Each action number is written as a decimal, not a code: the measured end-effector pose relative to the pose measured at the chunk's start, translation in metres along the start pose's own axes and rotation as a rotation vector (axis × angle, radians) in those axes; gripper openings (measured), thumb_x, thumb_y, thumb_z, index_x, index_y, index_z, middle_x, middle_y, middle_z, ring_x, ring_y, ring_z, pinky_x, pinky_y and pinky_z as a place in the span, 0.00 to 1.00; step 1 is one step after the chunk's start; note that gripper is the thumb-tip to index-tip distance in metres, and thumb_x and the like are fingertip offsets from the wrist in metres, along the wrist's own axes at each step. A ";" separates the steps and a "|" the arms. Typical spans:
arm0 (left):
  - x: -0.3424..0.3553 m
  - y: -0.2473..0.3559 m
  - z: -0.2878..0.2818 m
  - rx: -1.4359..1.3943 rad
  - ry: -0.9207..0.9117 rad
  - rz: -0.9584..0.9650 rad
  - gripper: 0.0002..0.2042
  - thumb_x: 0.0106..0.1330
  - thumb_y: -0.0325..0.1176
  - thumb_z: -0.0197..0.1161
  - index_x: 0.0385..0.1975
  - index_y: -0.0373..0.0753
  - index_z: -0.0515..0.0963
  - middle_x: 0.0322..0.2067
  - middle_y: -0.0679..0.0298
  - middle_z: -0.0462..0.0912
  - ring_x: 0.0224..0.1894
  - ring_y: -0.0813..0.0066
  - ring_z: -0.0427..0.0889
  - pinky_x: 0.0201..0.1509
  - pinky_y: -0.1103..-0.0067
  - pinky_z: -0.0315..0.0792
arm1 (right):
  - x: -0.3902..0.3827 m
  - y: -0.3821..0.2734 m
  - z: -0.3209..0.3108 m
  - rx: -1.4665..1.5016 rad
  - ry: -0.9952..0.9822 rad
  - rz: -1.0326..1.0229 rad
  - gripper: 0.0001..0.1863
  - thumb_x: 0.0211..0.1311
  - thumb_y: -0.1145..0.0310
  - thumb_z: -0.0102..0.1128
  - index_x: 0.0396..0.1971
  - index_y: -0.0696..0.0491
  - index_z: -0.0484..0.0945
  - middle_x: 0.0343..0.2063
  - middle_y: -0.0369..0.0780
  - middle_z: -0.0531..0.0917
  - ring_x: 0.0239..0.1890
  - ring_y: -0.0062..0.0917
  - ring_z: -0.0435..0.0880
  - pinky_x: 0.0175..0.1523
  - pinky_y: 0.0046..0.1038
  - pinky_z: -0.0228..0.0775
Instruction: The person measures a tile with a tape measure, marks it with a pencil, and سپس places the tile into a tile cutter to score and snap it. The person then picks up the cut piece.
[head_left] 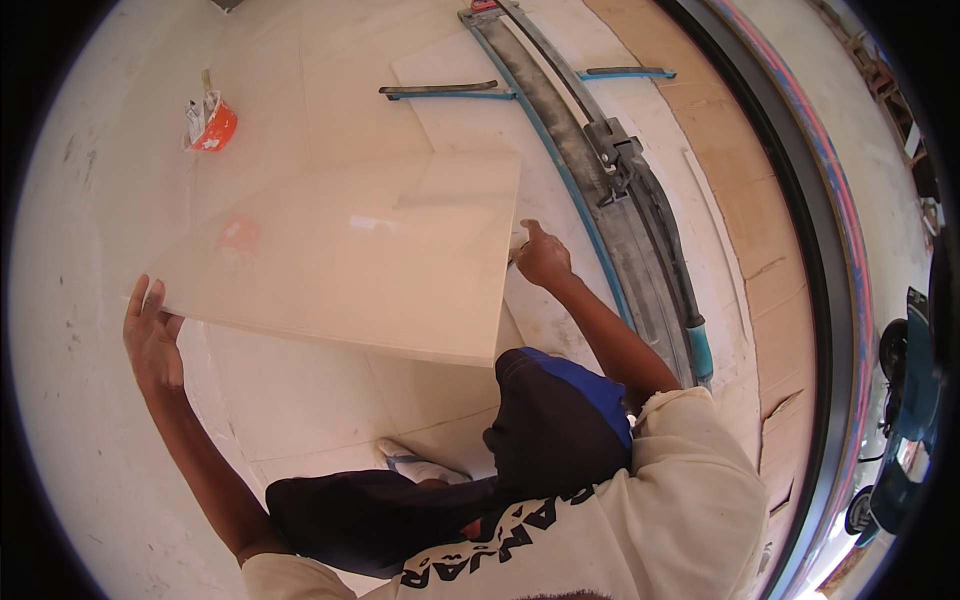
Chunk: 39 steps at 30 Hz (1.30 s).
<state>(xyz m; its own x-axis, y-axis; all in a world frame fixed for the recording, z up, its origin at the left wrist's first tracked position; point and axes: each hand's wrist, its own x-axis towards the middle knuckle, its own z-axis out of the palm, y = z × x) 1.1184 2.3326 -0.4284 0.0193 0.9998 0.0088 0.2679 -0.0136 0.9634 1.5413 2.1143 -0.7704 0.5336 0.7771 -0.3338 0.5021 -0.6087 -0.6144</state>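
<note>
One big glossy tile (350, 260) is over the mid floor (80, 400), between the orange bucket (212, 130) and the tile cutter (565, 110) running beside the cardboard (740, 180) near the floor's right edge. Left hand (155, 335) looks bent round the tile's near-left corner, holding it. Right hand (545, 258) is just beside the tile's right edge, index finger out, the rest curled; can't say whether it's gripping anything.

I'd guess it's stiff, fairly heavy, slick on the shiny face (you can see the bucket reflected), and prone to chipping at the corners. I'd grab two opposite edges, fingers well underneath.

Hard to read: its far-left side melts into the pale floor, the underside's hidden so no idea what props it, and the dark bit (514, 256) by the right hand is too small to identify. Cutter's far end gets cropped too.
</note>
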 end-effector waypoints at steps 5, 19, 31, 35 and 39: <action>-0.002 0.000 0.000 0.029 0.009 -0.019 0.32 0.66 0.38 0.66 0.65 0.28 0.63 0.59 0.50 0.72 0.61 0.64 0.73 0.66 0.71 0.68 | 0.074 0.040 -0.041 -0.133 0.505 -0.023 0.33 0.63 0.63 0.61 0.65 0.58 0.61 0.57 0.54 0.72 0.62 0.46 0.70 0.65 0.43 0.64; -0.005 0.018 0.020 0.040 0.054 0.000 0.28 0.67 0.35 0.64 0.63 0.26 0.65 0.51 0.53 0.78 0.52 0.68 0.79 0.55 0.73 0.76 | 0.214 0.066 -0.076 -0.134 0.297 0.331 0.30 0.68 0.58 0.52 0.63 0.60 0.62 0.62 0.55 0.70 0.65 0.46 0.68 0.67 0.42 0.61; -0.002 0.019 0.020 0.035 0.041 0.012 0.28 0.67 0.38 0.65 0.62 0.27 0.67 0.52 0.53 0.78 0.52 0.66 0.79 0.56 0.73 0.75 | 0.237 0.094 -0.070 -0.046 0.407 0.200 0.27 0.65 0.56 0.55 0.56 0.62 0.70 0.56 0.58 0.74 0.61 0.49 0.73 0.64 0.42 0.64; -0.001 0.019 0.019 0.042 0.042 0.003 0.29 0.67 0.39 0.65 0.62 0.27 0.67 0.52 0.53 0.78 0.52 0.66 0.80 0.55 0.74 0.76 | 0.241 0.092 -0.070 -0.026 0.421 0.182 0.27 0.65 0.55 0.56 0.53 0.63 0.73 0.55 0.59 0.75 0.59 0.50 0.74 0.63 0.42 0.65; -0.002 0.019 0.019 0.028 0.046 -0.015 0.30 0.66 0.39 0.66 0.63 0.27 0.66 0.52 0.52 0.78 0.52 0.67 0.79 0.55 0.74 0.76 | 0.251 0.091 -0.071 -0.077 0.399 0.125 0.27 0.64 0.54 0.56 0.50 0.64 0.76 0.53 0.60 0.77 0.58 0.51 0.75 0.62 0.43 0.66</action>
<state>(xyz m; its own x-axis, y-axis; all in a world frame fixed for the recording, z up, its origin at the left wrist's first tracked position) 1.1417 2.3304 -0.4148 -0.0291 0.9996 0.0070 0.2946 0.0019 0.9556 1.7692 2.2425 -0.8600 0.8074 0.5831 -0.0903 0.4581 -0.7159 -0.5269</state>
